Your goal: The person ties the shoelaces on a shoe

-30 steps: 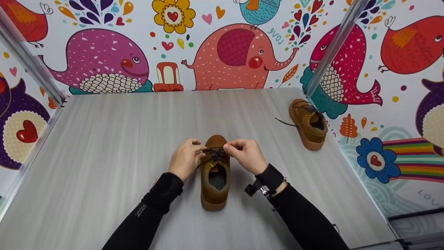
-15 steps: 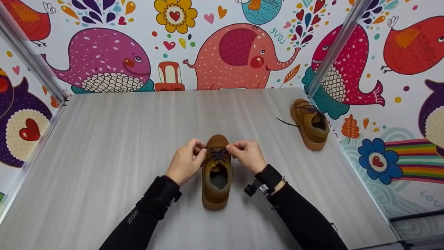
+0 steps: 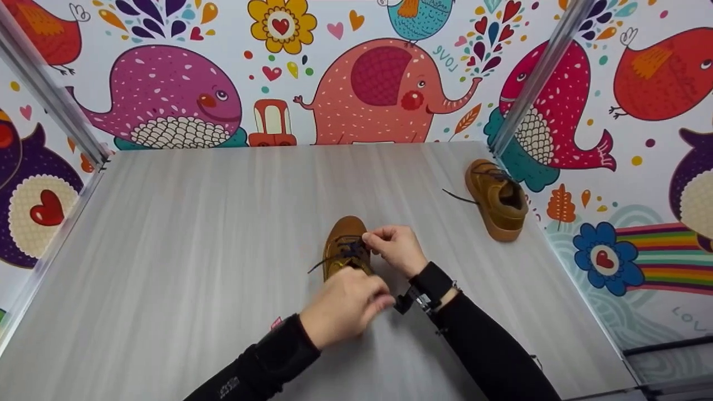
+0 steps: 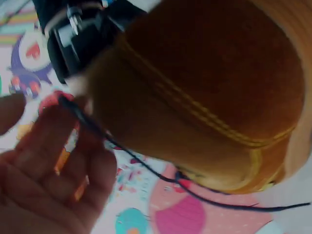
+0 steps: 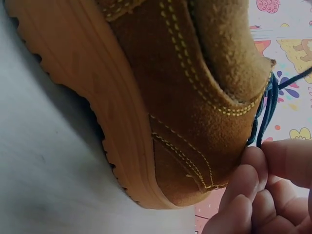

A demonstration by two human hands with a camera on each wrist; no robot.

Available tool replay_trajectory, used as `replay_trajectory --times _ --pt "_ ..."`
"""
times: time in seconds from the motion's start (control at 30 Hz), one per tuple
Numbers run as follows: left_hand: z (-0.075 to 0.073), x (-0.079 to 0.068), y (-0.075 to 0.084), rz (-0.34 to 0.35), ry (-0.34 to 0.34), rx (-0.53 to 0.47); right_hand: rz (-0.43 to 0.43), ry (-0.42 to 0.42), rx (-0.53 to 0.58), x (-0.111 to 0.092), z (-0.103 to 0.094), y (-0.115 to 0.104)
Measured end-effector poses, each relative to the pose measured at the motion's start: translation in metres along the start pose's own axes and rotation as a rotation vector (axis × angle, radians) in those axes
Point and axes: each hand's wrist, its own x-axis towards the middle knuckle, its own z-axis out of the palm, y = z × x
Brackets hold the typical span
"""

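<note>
Across the brown leather shoe (image 3: 341, 228) at lower centre, the left hand (image 3: 346, 303) has moved from toe toward heel, thumb apart from fingers; the right hand (image 3: 394, 248) pinches the thin dark-blue lace (image 3: 351, 252). Threading looks done; no bow shows yet, one end lying loose.

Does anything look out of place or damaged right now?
Mildly odd: a lace end juts sideways from the far shoe, as if left loose. The near shoe has one too but is being worked on. No visible spill or damage.
</note>
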Motion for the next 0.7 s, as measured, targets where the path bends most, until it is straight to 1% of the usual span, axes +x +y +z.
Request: replay_trajectory --times 0.03,0.07,0.1,0.13,0.17,0.2,0.27,0.33,0.37,0.4,0.47,0.53,0.6,0.63,0.7 --pt "0.001 -0.001 0.002 0.049 -0.003 0.01 -0.002 0.0 -0.001 0.0 0.0 0.0" --pt "0.001 -0.003 0.002 0.086 0.012 0.008 -0.004 0.001 -0.004 0.0 0.0 0.001" --pt "0.002 -0.004 0.0 0.104 0.036 -0.006 -0.005 -0.002 -0.001 -0.001 0.0 0.0" --pt "0.002 -0.004 -0.003 0.096 0.071 -0.022 -0.004 -0.005 0.0 -0.001 -0.001 0.0" --pt "0.002 -0.004 -0.008 0.063 0.114 -0.042 -0.001 -0.01 0.0 -0.001 -0.001 0.0" --pt "0.001 -0.002 -0.014 0.002 0.158 -0.061 0.001 -0.012 -0.002 -0.001 -0.001 0.0" --pt "-0.002 0.004 -0.027 -0.171 0.226 -0.085 0.005 -0.015 -0.006 0.0 -0.002 0.0" --pt "-0.005 0.013 -0.039 -0.362 0.234 -0.082 0.008 -0.014 -0.018 0.001 -0.003 0.0" --pt "-0.006 0.017 -0.045 -0.443 0.213 -0.077 0.011 -0.011 -0.024 0.001 -0.003 -0.001" --pt "-0.007 0.022 -0.05 -0.505 0.176 -0.07 0.011 -0.009 -0.027 0.001 -0.003 -0.001" --pt "-0.007 0.031 -0.057 -0.584 0.087 -0.08 0.008 -0.011 -0.023 0.0 -0.003 -0.002" --pt "-0.006 0.037 -0.063 -0.628 0.005 -0.113 0.0 -0.012 -0.008 -0.001 -0.004 -0.004" --pt "-0.005 0.042 -0.066 -0.668 -0.056 -0.164 -0.014 -0.013 0.024 -0.001 -0.005 -0.008" --pt "-0.005 0.043 -0.068 -0.683 -0.074 -0.19 -0.02 -0.014 0.041 -0.002 -0.006 -0.009" --pt "-0.003 0.045 -0.071 -0.693 -0.082 -0.239 -0.036 -0.012 0.073 -0.003 -0.008 -0.013"
